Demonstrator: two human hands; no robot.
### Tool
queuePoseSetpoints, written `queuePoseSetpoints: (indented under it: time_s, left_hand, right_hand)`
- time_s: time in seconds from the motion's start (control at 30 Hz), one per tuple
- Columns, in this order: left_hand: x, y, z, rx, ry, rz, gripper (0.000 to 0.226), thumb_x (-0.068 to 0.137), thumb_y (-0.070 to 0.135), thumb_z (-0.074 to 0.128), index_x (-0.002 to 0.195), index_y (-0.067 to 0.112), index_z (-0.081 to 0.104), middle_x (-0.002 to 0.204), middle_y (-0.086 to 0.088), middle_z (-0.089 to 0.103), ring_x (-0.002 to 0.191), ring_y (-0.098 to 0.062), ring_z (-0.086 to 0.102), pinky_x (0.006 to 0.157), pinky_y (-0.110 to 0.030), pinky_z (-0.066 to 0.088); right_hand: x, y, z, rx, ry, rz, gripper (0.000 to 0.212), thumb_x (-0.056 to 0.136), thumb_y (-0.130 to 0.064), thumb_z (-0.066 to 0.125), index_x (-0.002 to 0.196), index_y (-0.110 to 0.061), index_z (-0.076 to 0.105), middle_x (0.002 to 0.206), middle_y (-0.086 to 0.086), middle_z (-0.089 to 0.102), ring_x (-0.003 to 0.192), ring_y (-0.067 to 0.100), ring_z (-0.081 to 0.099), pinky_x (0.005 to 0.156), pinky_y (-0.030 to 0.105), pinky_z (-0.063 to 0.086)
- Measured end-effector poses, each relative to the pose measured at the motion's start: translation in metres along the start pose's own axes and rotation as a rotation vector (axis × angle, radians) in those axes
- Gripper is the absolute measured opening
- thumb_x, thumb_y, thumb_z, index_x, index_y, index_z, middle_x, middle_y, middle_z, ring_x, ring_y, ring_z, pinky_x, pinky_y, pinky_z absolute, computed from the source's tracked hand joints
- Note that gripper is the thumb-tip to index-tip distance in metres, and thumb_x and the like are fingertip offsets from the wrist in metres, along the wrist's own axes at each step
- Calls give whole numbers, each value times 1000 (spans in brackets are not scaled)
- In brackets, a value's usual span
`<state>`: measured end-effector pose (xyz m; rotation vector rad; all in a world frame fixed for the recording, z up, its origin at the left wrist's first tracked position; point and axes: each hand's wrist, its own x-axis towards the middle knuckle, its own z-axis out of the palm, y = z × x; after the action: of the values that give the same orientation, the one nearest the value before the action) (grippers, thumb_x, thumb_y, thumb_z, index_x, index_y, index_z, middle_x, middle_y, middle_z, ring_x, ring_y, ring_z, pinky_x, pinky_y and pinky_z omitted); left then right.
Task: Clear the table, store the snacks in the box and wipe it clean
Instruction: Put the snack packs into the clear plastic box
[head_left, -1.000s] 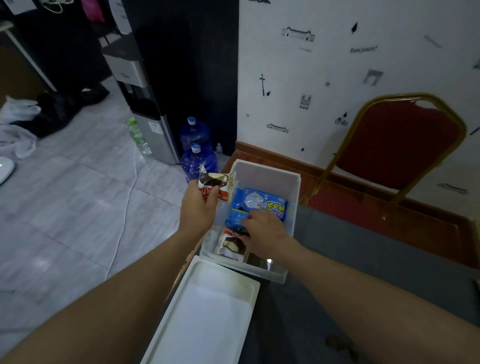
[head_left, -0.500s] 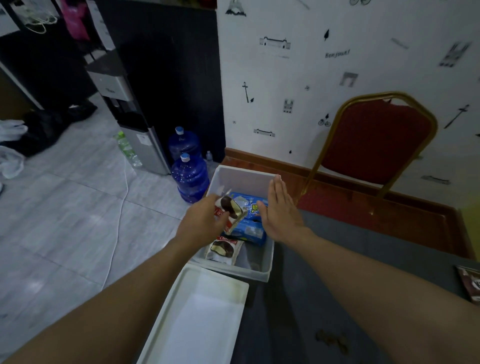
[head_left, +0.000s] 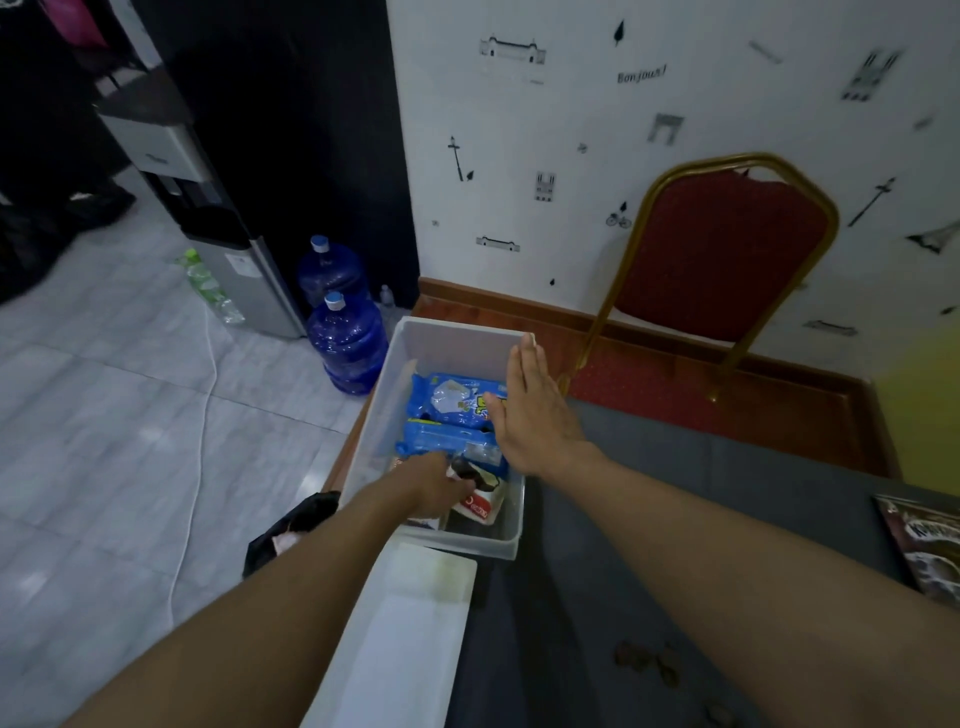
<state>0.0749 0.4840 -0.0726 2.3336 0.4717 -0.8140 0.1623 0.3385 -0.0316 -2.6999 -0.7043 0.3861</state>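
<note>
Head view looks down on a clear plastic box (head_left: 451, 328) at the table's (head_left: 649, 493) eleven o'clock corner, with its white lid (head_left: 415, 623) lying off, just beside the box at six o'clock. Two blue snack packets (head_left: 457, 400) already lie inside, filling the middle of the box. The left hand (head_left: 434, 488) reaches down into the near end and grips a red-and-white snack pack (head_left: 480, 506), which sits low in the box against the blue packets. The right hand (head_left: 530, 410) hovers flat over the box's three o'clock wall, fingers straight and together, holding nothing. Storing looks well under way but not finished: a brown packet (head_left: 930, 551) lies on the table at the view's three o'clock edge, well apart from the box, and it seems to need putting away too. Brown crumbs (head_left: 649, 665) dot the dark tabletop near five o'clock, so wiping is not yet done, and no cloth shows on the table. Closing the box with the lid also appears to remain.
</note>
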Motion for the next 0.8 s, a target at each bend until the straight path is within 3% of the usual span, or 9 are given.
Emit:
queuePoseSetpoints:
  time_s: [0.1,0.2,0.33,0.5,0.7,0.8]
  left_hand:
    - [5,0,2,53,-15,42,35,97,38,54,128,21,54,115,-3,66,102,-16,63,89,-33,53]
    - [9,0,9,139,-27,71,30,98,34,52,125,21,58,110,-1,63,96,-13,62,83,-27,51]
    - [15,3,12,311,51,94,34,97,41,53,125,24,61,120,-4,44,98,-13,54,96,-35,48]
    - [13,0,13,361,9,110,42,93,43,59,130,23,57,134,-7,48,120,-24,50,103,-41,45]
    - [-1,9,3,292,108,133,39,94,40,57,128,20,55,126,-5,55,108,-20,57,96,-38,51]
    - [-9,13,-7,296,184,148,40,97,42,52,131,21,54,132,-6,56,112,-21,58,98,-41,50]
  right_hand:
    - [1,0,2,2,9,1,77,106,-46,29,156,-6,-13,163,7,-26,151,21,-20,122,34,-3]
    - [2,1,5,-6,20,12,77,105,-47,29,156,-7,-13,163,6,-27,150,20,-21,118,32,-6]
    - [4,0,8,-24,34,13,78,105,-48,30,156,-7,-12,163,6,-27,150,21,-21,115,31,-9]
    - [4,1,8,-40,29,13,78,105,-49,29,156,-6,-12,162,7,-28,150,21,-22,114,30,-10]
    - [1,2,-2,-47,-21,-10,78,104,-50,31,157,-11,-11,163,7,-26,150,23,-21,118,36,-6]
    - [-8,6,-8,-18,-34,-21,78,104,-53,30,158,-14,-10,164,5,-24,151,21,-18,121,42,-2]
